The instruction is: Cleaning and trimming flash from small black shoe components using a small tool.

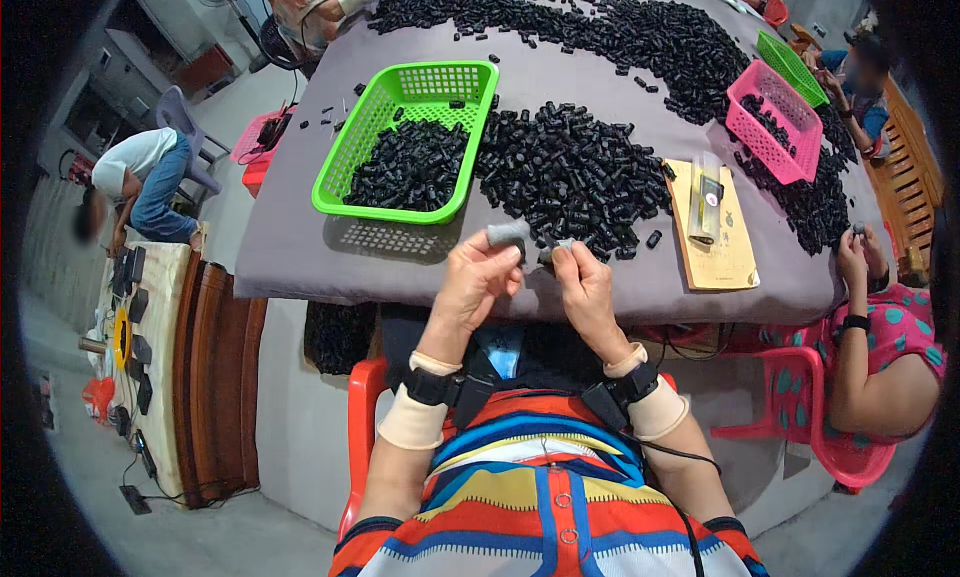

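The left hand pinches a small grey cylindrical part upright at its fingertips, while the right hand grips a smaller grey piece beside it, both raised close over the loose heap of black plastic cylinders on the grey-covered table, within reach of the green plastic mesh basket.

A bright green mesh basket is sitting at eleven o'clock, a pink one at one. Black pieces are covering the grey cloth. Striped red, blue and yellow clothing is showing at six.
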`<state>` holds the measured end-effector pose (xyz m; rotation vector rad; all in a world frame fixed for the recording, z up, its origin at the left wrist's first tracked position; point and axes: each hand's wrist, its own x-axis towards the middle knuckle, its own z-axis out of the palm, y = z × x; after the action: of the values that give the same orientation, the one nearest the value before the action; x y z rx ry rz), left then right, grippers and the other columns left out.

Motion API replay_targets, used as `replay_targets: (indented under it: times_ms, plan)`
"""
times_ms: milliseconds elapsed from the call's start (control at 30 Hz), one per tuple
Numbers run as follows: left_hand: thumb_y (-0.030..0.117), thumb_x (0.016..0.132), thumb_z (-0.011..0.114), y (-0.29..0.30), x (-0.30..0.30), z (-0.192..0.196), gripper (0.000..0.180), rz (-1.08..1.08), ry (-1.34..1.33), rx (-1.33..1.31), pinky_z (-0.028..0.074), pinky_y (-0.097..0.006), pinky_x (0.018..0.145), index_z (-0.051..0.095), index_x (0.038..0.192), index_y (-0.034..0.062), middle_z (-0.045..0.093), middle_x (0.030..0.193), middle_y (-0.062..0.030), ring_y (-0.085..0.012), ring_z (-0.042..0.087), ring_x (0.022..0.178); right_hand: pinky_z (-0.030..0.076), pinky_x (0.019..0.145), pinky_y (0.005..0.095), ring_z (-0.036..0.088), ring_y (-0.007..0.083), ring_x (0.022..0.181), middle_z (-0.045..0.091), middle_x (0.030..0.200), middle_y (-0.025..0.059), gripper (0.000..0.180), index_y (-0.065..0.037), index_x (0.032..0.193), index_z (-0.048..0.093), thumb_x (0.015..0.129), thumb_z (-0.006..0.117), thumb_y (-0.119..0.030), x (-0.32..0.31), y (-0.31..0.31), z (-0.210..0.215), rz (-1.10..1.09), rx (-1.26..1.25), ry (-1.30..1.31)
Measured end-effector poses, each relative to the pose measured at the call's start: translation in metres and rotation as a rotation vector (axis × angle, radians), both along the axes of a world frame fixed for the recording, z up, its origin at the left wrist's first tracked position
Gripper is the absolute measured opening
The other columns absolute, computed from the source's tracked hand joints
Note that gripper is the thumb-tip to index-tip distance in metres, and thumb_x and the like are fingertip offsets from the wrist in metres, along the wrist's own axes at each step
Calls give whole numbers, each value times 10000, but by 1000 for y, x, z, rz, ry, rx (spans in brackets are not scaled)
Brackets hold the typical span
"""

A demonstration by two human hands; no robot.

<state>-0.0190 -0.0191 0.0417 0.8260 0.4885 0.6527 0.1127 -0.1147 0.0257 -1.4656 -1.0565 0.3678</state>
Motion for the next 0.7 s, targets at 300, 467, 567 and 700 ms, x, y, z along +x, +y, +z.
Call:
replay_targets:
  times_ms: [300,467,567,700]
  plan:
    - [16,794,636,80,-5,76,259,504,156,456,489,-207,504,592,1049,-2,601,804,-62,-106,590,636,317,454,293,344,97,509,408,545,60,277,-1,714,446,919,524,-170,1,1,1,23,11,34]
    - [36,807,629,43,12,63,164,202,358,624,460,-190,528,649,969,21,612,772,0,-57,555,655,307,460,262,345,59,539,407,560,-11,321,-21,691,435,940,501,-213,6,0,1,30,6,241]
    - [14,782,635,17,23,26,182,32,411,800,458,-209,565,659,962,25,611,745,22,-40,540,665,261,447,198,326,16,517,391,582,-64,343,-91,678,428,965,448,-277,6,1,2,47,57,336]
    - [3,722,651,2,32,6,164,23,548,1097,451,-272,566,616,882,-2,560,760,-43,-124,553,626,258,443,198,320,19,508,396,587,-63,332,-88,692,444,965,451,-277,9,2,-5,27,73,336]
